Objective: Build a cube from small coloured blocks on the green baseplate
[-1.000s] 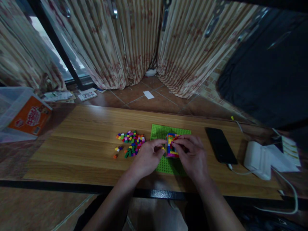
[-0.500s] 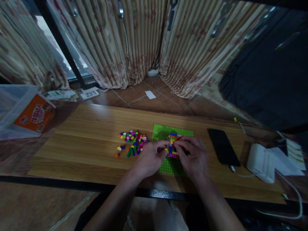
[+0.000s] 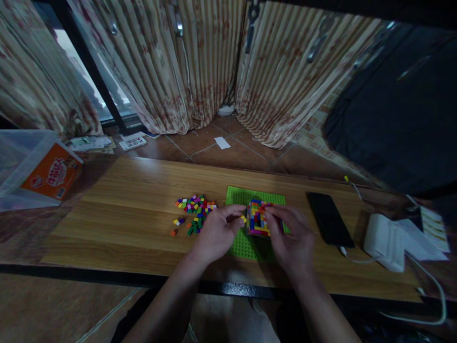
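A block of multicoloured toy bricks (image 3: 256, 223) rises from the green baseplate (image 3: 246, 248), its upper side showing blue, red and yellow pieces. My left hand (image 3: 218, 233) is just left of it, thumb and forefinger closed on a small yellow brick (image 3: 243, 219). On the other side my right hand (image 3: 291, 233) reaches over the block with its fingertips pinched together at the top. A reddish piece lies at those fingertips, but I cannot make out whether it is held or part of the block. Loose bricks (image 3: 194, 205) lie heaped left of my left hand.
A black phone (image 3: 330, 219) with a white cable lies right of the baseplate, next to a white box-shaped device (image 3: 385, 242). At the far left stands a clear plastic bin (image 3: 26, 143) with an orange label. The wooden table (image 3: 124, 228) has a dark front edge.
My left hand has drawn slightly left, away from the block, and the yellow brick shows more plainly. My right hand's fingertips have shifted a little right, uncovering more of the block's top.
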Motion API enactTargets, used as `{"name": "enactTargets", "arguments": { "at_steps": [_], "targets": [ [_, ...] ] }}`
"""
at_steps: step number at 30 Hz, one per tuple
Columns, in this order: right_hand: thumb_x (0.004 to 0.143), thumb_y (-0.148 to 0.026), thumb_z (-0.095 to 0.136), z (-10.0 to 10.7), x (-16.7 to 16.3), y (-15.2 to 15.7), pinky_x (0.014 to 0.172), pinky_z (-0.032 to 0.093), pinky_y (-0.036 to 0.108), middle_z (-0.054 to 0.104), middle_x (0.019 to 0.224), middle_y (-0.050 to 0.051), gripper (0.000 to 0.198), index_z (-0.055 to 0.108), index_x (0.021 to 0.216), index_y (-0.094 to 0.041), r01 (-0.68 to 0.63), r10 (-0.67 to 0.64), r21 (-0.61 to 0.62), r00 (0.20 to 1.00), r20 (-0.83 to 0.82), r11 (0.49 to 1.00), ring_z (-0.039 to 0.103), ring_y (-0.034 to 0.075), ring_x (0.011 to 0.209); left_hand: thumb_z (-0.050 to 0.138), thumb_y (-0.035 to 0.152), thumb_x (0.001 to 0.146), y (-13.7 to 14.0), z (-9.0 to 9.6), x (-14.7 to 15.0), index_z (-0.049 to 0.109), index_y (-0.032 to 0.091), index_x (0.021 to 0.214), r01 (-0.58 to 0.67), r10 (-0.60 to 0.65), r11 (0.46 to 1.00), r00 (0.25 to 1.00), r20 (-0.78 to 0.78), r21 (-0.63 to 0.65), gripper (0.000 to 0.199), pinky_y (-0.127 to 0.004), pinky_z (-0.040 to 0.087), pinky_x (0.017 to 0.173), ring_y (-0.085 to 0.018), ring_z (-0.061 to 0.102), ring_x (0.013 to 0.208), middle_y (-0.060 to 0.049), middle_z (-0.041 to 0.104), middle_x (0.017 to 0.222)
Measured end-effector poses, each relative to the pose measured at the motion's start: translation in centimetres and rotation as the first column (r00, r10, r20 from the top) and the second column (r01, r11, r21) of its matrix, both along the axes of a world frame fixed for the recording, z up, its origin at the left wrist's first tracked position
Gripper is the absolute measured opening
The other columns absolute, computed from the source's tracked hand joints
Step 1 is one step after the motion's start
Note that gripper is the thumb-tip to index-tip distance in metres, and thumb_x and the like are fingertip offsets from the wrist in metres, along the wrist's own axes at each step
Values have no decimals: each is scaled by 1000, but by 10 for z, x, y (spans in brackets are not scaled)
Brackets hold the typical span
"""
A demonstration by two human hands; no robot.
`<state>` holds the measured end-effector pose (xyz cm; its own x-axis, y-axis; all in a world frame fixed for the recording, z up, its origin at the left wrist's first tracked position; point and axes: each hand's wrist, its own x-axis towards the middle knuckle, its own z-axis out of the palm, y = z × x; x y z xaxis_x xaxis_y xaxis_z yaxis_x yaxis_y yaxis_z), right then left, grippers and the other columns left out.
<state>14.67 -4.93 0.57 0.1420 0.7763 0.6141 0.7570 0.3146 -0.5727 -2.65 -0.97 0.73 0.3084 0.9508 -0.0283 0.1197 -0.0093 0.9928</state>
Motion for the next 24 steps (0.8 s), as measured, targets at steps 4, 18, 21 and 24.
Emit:
{"name": "enactTargets", "arguments": {
  "at_steps": [4, 18, 21, 24],
  "targets": [
    [90, -29, 64, 3, -6, -3, 86, 50, 43, 72, 99, 5, 11, 72, 97, -25, -57, 57, -19, 998, 4, 998, 66, 22, 95, 67, 14, 80, 1, 2, 2, 71, 16, 108, -30, 39, 998, 987, 156, -55, 28, -32, 54, 84, -18, 70, 88, -6, 76, 96],
    [91, -30, 64, 2, -1, 1, 85, 49, 40, 72, 94, 3, 9, 71, 92, -25, -114, 115, -74, 993, 3, 991, 65, 20, 92, 67, 17, 80, -1, 3, 5, 70, 16, 110, -40, 44, 999, 988, 151, -30, 31, -31, 56, 82, -18, 71, 89, -7, 76, 99],
    [90, -32, 65, 0, 14, 3, 86, 49, 40, 71, 95, 3, 11, 73, 91, -25, -30, 27, -60, 998, -48, 998, 65, 21, 93, 63, 19, 83, 1, 0, 2, 70, 16, 108, -81, 81, 997, 994, 71, -5, 26, -32, 56, 81, -18, 70, 89, -7, 76, 100],
    [88, -35, 66, -1, 24, 4, 85, 49, 39, 69, 95, 4, 13, 75, 89, -25, 0, -8, -96, 996, -86, 995, 63, 21, 93, 61, 20, 84, 2, -5, 1, 71, 16, 106, -44, 45, 999, 998, -45, 15, 24, -32, 55, 82, -18, 70, 88, -7, 76, 100]
  ]
}}
